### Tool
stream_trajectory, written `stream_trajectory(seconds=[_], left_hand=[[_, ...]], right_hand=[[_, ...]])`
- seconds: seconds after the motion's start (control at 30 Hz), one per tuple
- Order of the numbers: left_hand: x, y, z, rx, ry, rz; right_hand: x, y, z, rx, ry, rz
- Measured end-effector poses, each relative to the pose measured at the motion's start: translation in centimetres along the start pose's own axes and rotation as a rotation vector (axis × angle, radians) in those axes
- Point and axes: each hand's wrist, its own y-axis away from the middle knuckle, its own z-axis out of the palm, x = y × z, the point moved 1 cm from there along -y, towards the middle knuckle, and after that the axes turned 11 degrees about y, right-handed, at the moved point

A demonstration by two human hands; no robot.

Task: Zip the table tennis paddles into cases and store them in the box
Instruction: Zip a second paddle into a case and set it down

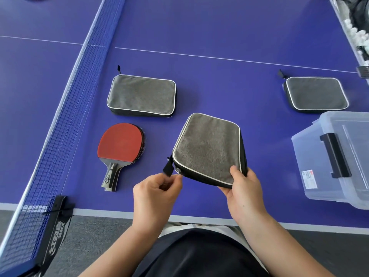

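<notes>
Grey fabric case (207,149) is up off the table (219,80), tilted, held over the near edge between my two hands. Right hand (244,188) clamps its near right corner — thumb on the grey face, fingers (224,189) wrapped underneath. Left hand (154,193) is just beside the case's near left corner, fingers (175,179) pinched together right at the black zipper pull tab (168,166); can't tell if the zip is fully closed.

Room: net (65,108) runs along my left, its clamp (60,204) at the near table edge. Red paddle (119,146) lies flat between net and held case, handle toward me, clear of both hands. Second grey case (141,94) lies flat just beyond the paddle. Third grey case (315,93) lies far right, just beyond the clear plastic box (335,156). Box sits at the near right table edge, black latch (335,154) facing up, well right of my right hand. Blue surface between held case and box is open. White balls (357,35) in a tray at far right corner.
</notes>
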Motion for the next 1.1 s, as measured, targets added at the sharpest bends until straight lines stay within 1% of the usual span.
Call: stream_trajectory(seconds=[0.07,0.2,0.27,0.4,0.53,0.57,0.6,0.63,0.73,0.77,0.8,0.87,0.93,0.97,1.03,1.07,1.1], left_hand=[[-0.1,0.9,0.8,-0.053,-0.003,0.067],[0.1,1.9,2.7,-0.213,-0.015,0.178],[0.1,1.9,3.3,-0.256,0.004,0.181],[-0.2,1.7,4.1,-0.289,0.015,0.182],[0.4,2.1,4.9,-0.410,0.036,0.125],[0.8,2.1,4.9,-0.436,0.062,0.071],[1.1,2.1,4.7,-0.442,0.118,-0.020],[1.3,2.0,4.5,-0.422,0.195,-0.156],[0.8,1.5,4.1,-0.304,0.568,-0.699],[0.5,1.3,4.2,-0.292,0.691,-0.812],[0.5,1.1,4.4,-0.282,0.805,-0.866],[0.7,0.5,4.7,-0.224,1.003,-0.878],[1.0,0.1,5.0,-0.142,1.102,-0.880],[1.0,0.0,5.2,-0.117,1.127,-0.888],[1.2,-0.1,5.6,-0.103,1.165,-0.904],[1.2,-0.1,5.7,-0.093,1.179,-0.913],[1.2,-0.1,5.8,-0.080,1.194,-0.922]], right_hand=[[0.3,-0.2,0.5,0.018,0.026,-0.044],[0.7,-0.2,1.5,0.022,0.067,-0.127],[0.7,-0.2,1.8,0.009,0.090,-0.147],[0.8,-0.5,1.9,-0.013,0.093,-0.163],[1.1,-0.6,2.0,-0.003,0.068,-0.133],[1.1,-0.6,2.0,-0.009,0.053,-0.123],[1.1,-0.5,2.0,-0.021,0.038,-0.121],[1.1,-0.5,1.9,-0.030,0.032,-0.124],[1.5,-0.3,1.5,-0.063,0.049,-0.117],[1.7,-0.3,1.4,-0.077,0.064,-0.117],[1.8,-0.1,1.3,-0.095,0.092,-0.123],[1.9,0.3,1.2,-0.147,0.158,-0.158],[2.0,0.9,0.9,-0.161,0.232,-0.203],[2.0,1.3,0.8,-0.133,0.294,-0.243],[2.0,2.3,0.2,-0.035,0.456,-0.378],[2.1,2.5,0.0,-0.015,0.545,-0.474],[2.2,2.7,0.0,-0.030,0.634,-0.556]])
